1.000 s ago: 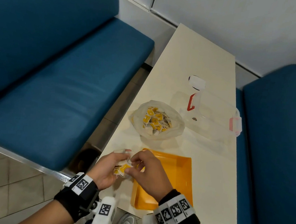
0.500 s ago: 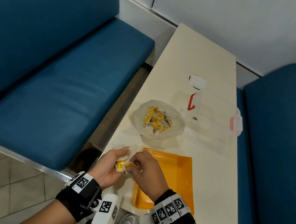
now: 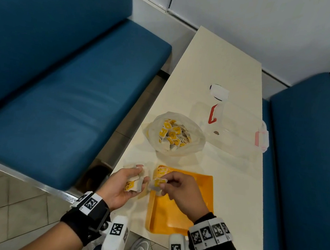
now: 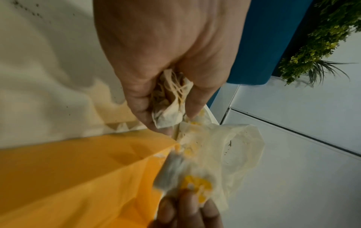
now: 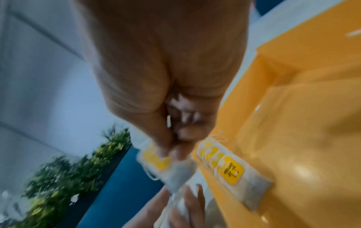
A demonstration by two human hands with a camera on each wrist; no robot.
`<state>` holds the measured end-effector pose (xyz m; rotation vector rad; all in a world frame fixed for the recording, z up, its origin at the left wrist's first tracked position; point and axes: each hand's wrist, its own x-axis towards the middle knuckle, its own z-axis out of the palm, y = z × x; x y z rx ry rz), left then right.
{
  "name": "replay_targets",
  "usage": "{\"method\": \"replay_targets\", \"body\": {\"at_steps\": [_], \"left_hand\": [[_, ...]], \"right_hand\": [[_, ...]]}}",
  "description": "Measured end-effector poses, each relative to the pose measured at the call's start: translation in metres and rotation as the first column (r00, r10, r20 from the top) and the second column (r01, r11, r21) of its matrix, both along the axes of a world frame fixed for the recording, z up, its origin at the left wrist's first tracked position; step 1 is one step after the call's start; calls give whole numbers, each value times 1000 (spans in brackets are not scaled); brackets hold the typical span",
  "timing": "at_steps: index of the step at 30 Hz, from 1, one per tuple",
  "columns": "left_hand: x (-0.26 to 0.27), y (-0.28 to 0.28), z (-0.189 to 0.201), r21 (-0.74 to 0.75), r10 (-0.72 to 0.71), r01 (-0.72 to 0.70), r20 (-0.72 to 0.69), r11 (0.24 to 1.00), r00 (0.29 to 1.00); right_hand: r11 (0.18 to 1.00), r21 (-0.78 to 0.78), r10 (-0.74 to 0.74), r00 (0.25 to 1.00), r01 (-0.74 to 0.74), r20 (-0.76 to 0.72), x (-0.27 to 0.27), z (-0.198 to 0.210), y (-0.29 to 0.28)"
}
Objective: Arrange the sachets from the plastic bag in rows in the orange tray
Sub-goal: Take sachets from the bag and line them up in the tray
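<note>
An orange tray (image 3: 204, 198) lies at the table's near edge. Several white sachets with yellow labels (image 5: 230, 168) lean in a row along its far left corner (image 3: 160, 172). My left hand (image 3: 130, 183) sits just left of the tray and holds a bunch of sachets (image 4: 170, 101) in curled fingers. My right hand (image 3: 175, 186) pinches one sachet (image 3: 157, 183) over the tray's left rim, also seen as the sachet (image 5: 158, 160) in the right wrist view. The open plastic bag (image 3: 176, 134) with many sachets sits beyond the tray.
A clear lidded box (image 3: 238, 126) with red and pink latches stands right of the bag. The cream table (image 3: 223, 56) is narrow, with blue benches (image 3: 64, 98) on both sides. Its left edge runs close by my left hand. Floor tiles (image 3: 18, 202) lie below.
My right hand has drawn one sachet out of the bunch in my left hand and moved it right, toward the tray. The two hands have come apart.
</note>
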<state>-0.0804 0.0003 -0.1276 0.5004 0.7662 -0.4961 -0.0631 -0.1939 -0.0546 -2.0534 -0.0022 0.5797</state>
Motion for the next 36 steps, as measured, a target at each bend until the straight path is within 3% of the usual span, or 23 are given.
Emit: {"method": "replay_targets", "body": {"at_steps": [4, 7, 17, 23, 28, 36], "left_hand": [[-6, 0, 0, 106, -72, 67, 43, 992, 996], [-12, -4, 2, 197, -165, 144, 94, 970, 982], [-22, -21, 1, 392, -333, 264, 117, 881, 936], [-25, -26, -3, 482, -364, 268, 117, 834, 924], [-25, -30, -1, 516, -383, 274, 116, 812, 916], [-27, -28, -7, 515, -403, 299, 101, 803, 910]], "right_hand": [[988, -119, -92, 995, 95, 33, 7, -9, -26], [984, -116, -138, 990, 136, -10, 9, -18, -37], [998, -64, -29, 969, 14, -244, -4, -40, -27], [985, -173, -30, 979, -6, -201, 0, -54, -13], [958, -283, -74, 994, 49, -81, -2, -68, -7], [944, -315, -116, 992, 94, -51, -3, -70, 2]]}}
